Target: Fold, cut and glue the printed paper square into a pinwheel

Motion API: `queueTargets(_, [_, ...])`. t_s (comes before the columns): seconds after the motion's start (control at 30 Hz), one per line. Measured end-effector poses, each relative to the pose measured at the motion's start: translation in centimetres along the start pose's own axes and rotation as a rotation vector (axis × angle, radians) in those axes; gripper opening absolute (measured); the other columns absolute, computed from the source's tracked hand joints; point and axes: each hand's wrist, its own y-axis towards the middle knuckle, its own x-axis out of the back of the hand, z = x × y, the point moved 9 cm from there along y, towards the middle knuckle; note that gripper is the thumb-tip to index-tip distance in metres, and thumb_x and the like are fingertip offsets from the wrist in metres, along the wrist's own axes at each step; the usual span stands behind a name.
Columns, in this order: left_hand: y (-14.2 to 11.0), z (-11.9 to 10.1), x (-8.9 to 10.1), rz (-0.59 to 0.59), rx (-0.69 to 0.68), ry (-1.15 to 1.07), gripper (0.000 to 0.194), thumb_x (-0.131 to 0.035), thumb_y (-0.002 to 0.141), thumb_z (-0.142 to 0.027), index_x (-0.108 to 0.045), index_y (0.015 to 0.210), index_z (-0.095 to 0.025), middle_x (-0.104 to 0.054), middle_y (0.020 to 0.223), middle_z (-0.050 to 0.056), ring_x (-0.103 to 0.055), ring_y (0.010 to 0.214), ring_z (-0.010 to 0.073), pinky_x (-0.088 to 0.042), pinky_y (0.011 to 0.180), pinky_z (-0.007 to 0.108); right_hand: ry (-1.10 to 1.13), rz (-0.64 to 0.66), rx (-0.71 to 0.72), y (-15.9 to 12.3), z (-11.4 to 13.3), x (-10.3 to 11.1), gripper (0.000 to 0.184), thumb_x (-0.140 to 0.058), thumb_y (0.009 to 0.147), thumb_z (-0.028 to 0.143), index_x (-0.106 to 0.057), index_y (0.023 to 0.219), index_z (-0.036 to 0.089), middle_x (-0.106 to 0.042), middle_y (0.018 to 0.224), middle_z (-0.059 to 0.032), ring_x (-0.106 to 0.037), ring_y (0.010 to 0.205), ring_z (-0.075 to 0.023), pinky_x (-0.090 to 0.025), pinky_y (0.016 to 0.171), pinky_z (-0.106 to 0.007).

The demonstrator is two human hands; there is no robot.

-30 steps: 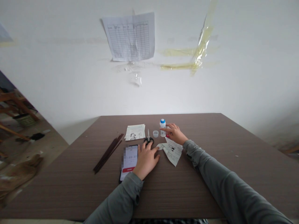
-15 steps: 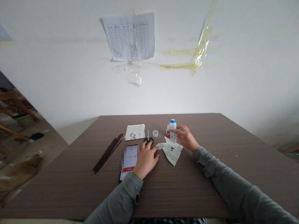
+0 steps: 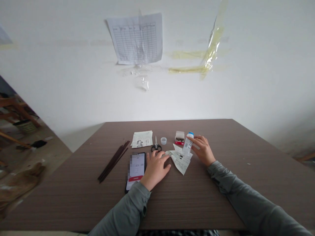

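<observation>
A small clear bottle with a blue cap and a white label [image 3: 188,146] is tilted in my right hand [image 3: 203,150], its lower end over a printed paper sheet [image 3: 181,167]. That sheet is crumpled and twisted at its left end. Palm down, my left hand [image 3: 155,169] has its fingers spread on the table, the fingertips close to the twisted end; whether they touch it I cannot tell. Just beyond those fingers lie black-handled scissors [image 3: 156,147]. To the left of the hand is a phone [image 3: 136,170] with a timer on its screen.
Thin dark brown sticks [image 3: 114,161] lie at the left of the table [image 3: 197,206]. Printed papers [image 3: 142,139] are stacked near the back, with a round translucent cap [image 3: 163,141] and an opened red-and-white matchbox [image 3: 179,137] farther right. A white wall [image 3: 81,82] stands behind.
The bottle has moved right and toward me and now leans, uncovering the matchbox behind it. My right hand moved with it; my left hand shifted slightly right.
</observation>
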Motion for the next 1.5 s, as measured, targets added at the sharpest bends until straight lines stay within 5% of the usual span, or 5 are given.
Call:
queueTargets(0.17, [0.1,0.2,-0.7,0.045,-0.012,-0.013,0.049,-0.082,0.120,-0.033,-0.091,0.167,-0.038,-0.080,0.184,0.012,-0.060,0.180,0.0561,-0.042,0.153,0.094,-0.048,0.019,-0.101,-0.1,-0.6,-0.4,0.050,-0.073,0.117,0.039,-0.092,0.162,0.034,-0.094,0.115,-0.0131,-0.081,0.123,-0.0444,-0.066,0.119,-0.067])
queueTargets(0.3, [0.1,0.0,-0.8,0.049,-0.036,-0.012,0.051,-0.084,0.120,-0.037,-0.089,0.170,-0.038,-0.080,0.185,0.013,-0.060,0.181,0.0573,-0.043,0.152,0.094,-0.037,0.006,-0.124,-0.1,-0.3,-0.9,0.028,-0.084,0.117,0.054,-0.098,0.118,0.031,-0.093,0.115,-0.0148,-0.082,0.126,-0.0460,-0.066,0.119,-0.064])
queueTargets(0.4, [0.0,-0.1,-0.7,0.074,-0.024,-0.011,0.054,-0.086,0.120,-0.040,-0.087,0.174,-0.039,-0.078,0.188,0.011,-0.057,0.185,0.0570,-0.039,0.154,0.095,-0.008,0.007,-0.120,0.0,0.1,-1.5,0.045,-0.084,0.116,0.067,-0.089,0.090,0.031,-0.088,0.109,-0.0141,-0.084,0.117,-0.0440,-0.071,0.115,-0.064])
queueTargets(0.8, [0.0,-0.4,-0.2,0.062,-0.022,-0.020,0.056,-0.094,0.115,-0.046,-0.089,0.170,-0.044,-0.081,0.185,0.006,-0.060,0.183,0.0537,-0.040,0.156,0.089,0.051,0.155,-0.075,-0.3,1.8,-3.9,0.030,-0.082,0.120,0.058,-0.095,0.111,0.033,-0.091,0.114,-0.0101,-0.089,0.121,-0.0407,-0.072,0.123,-0.068])
queueTargets(1.5, [0.1,-0.7,-0.2,0.090,-0.021,-0.023,0.057,-0.095,0.116,-0.047,-0.087,0.172,-0.043,-0.078,0.189,0.008,-0.060,0.182,0.0539,-0.036,0.156,0.092,0.078,0.221,-0.068,0.1,3.7,-4.0,0.030,-0.092,0.114,0.053,-0.087,0.097,0.029,-0.088,0.113,-0.0109,-0.083,0.123,-0.0403,-0.054,0.143,-0.077])
